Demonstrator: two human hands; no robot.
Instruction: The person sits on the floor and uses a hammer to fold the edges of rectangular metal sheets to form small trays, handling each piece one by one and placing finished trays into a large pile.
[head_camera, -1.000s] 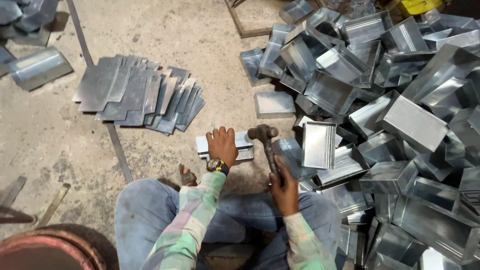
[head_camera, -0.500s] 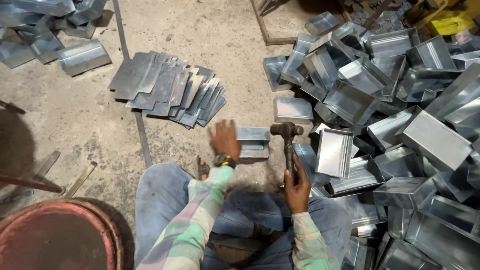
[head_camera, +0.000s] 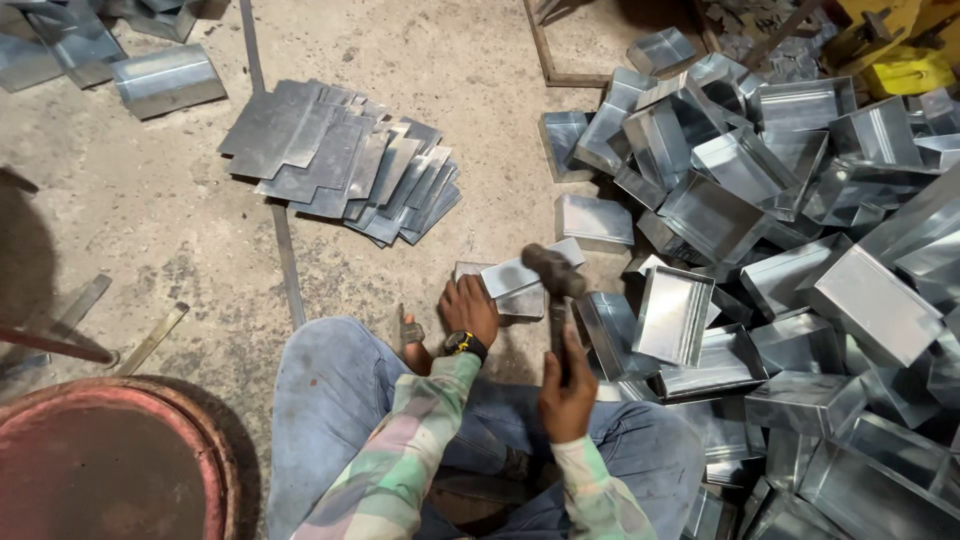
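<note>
A hammer (head_camera: 553, 285) is gripped tight by the right hand (head_camera: 566, 390), with its head raised over a bent metal piece (head_camera: 515, 285) on the floor (head_camera: 180, 240). The piece is pressed down flat by the left hand (head_camera: 470, 310), fingers spread. At 10 o'clock from the piece, a fan of flat metal sheets (head_camera: 340, 160) is laid out. From 1 to 5 o'clock, shiny metal trays (head_camera: 780, 250) are heaped up.

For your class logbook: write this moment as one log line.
left hand: pressing sheet | right hand: gripping hammer | hammer: above sheet
</note>
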